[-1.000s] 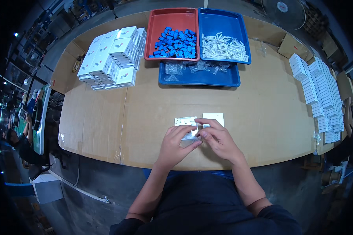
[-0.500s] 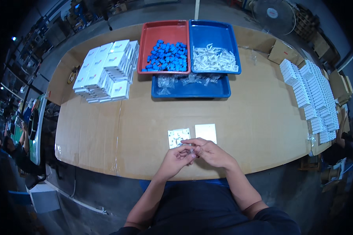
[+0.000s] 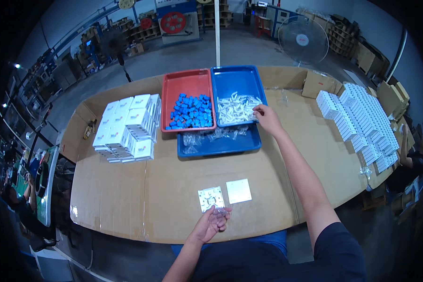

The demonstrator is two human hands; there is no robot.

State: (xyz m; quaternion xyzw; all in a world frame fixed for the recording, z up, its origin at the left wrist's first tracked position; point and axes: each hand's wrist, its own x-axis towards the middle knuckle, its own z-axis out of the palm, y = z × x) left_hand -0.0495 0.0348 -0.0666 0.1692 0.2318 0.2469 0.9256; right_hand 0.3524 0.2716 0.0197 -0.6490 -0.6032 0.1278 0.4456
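Note:
My left hand (image 3: 208,227) is closed around a small clear plastic bag (image 3: 219,214) over the near part of the table. Just beyond it lies an open white plastic box half (image 3: 203,193) with moulded fittings inside, and a flat white square plate (image 3: 239,191) sits to its right. My right hand (image 3: 268,119) reaches out to the near right corner of the upper blue tray (image 3: 237,75), beside small white plastic parts (image 3: 237,107). Its fingers are pinched together; what is between them is too small to make out.
Left of the blue tray, a red tray (image 3: 185,82) holds small blue parts (image 3: 191,111). A lower blue tray (image 3: 225,146) contains clear plastic bags. White boxes (image 3: 127,124) are stacked at left, and rows of white boxes (image 3: 357,124) stand at right. Cardboard (image 3: 122,197) covers the table.
My hands were together over the white box half. My right hand has left and moved forward and right to the blue tray; my left stays near with the bag. The view has tilted up.

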